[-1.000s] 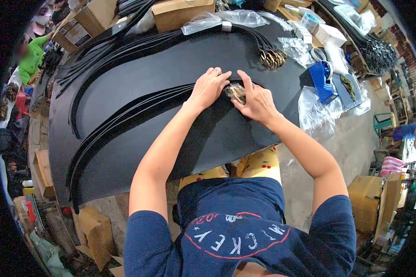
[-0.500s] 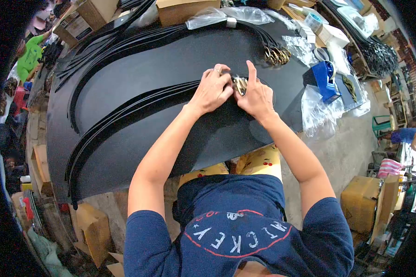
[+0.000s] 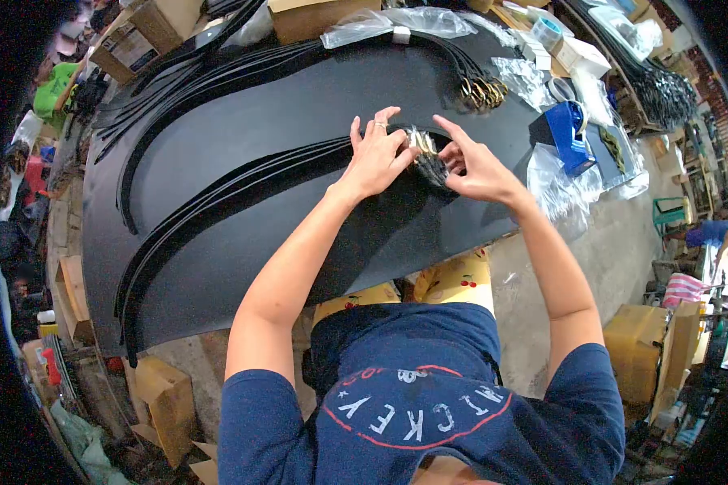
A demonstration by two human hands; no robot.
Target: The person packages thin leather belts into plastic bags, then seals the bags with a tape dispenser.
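A bundle of long black straps [image 3: 226,179] curves across the black tabletop, its right end bunched together. At that end gold-coloured metal fittings [image 3: 423,145] show, with something clear and shiny over them. My left hand [image 3: 375,159] lies over the straps beside the fittings, thumb and forefinger pinched on the bundle's end, other fingers raised. To the right, my right hand [image 3: 481,171] is open, forefinger and thumb apart and the other fingers bent beside the bundle. Black loops [image 3: 434,171] of the bundle's end show between the two hands.
Behind lies a second bundle of black straps [image 3: 243,71] with brass-coloured hooks [image 3: 484,94] and a white band [image 3: 400,35]. On the right stand a blue tape dispenser [image 3: 569,137] and clear plastic bags [image 3: 560,190]. Cardboard boxes [image 3: 319,19] line the back edge.
My right hand has drawn back to the right from the bundle's end and its fingers have spread. My left hand stays at the bundle, with its outer fingers now more lifted.
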